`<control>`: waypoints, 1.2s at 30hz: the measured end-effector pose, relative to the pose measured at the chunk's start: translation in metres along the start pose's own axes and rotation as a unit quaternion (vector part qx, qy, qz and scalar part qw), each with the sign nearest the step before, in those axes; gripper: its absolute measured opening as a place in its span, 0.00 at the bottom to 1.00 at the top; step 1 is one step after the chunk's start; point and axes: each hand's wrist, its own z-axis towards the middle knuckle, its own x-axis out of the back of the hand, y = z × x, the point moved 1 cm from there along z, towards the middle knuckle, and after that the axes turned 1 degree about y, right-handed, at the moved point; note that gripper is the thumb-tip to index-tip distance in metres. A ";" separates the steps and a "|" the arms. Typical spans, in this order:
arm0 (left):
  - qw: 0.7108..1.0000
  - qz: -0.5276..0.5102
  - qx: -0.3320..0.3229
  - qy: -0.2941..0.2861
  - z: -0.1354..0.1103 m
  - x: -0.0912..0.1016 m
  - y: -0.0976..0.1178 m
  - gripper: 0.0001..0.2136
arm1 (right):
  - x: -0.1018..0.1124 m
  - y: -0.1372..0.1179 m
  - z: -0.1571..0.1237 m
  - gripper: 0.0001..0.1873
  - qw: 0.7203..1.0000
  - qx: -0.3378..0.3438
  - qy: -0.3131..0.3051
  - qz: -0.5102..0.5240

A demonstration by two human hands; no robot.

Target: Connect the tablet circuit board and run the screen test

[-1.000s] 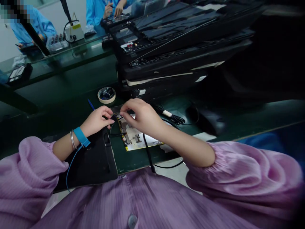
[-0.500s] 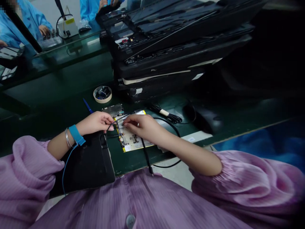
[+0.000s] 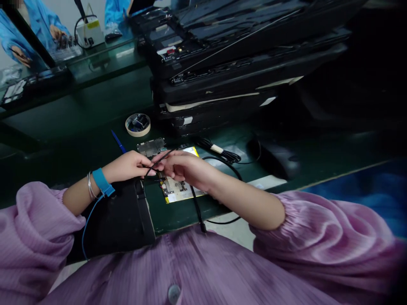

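Head, left hand (image 3: 129, 166) pinching cable (image 3: 163, 156), board (image 3: 182, 191) edge

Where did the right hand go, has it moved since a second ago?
Yes. The right hand has pulled back, away from the round beige tape roll, and now sits beside the left hand.

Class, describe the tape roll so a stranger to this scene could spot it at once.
Find the stack of black trays on the green bench. Left of its base lies the tape roll: the only round, cream-coloured thing, holding small dark parts.
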 end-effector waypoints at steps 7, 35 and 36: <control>0.997 -0.051 0.050 0.040 0.005 -0.007 -0.005 0.07 | 0.004 0.015 -0.001 0.04 0.991 0.014 0.046 -0.125; 0.969 -0.046 0.242 -0.007 0.022 -0.005 0.022 0.10 | 0.011 0.013 -0.006 0.07 0.946 0.038 0.061 -0.316; 0.968 -0.044 0.249 -0.003 0.023 -0.006 0.022 0.10 | 0.013 0.014 -0.007 0.08 0.942 0.048 0.066 -0.324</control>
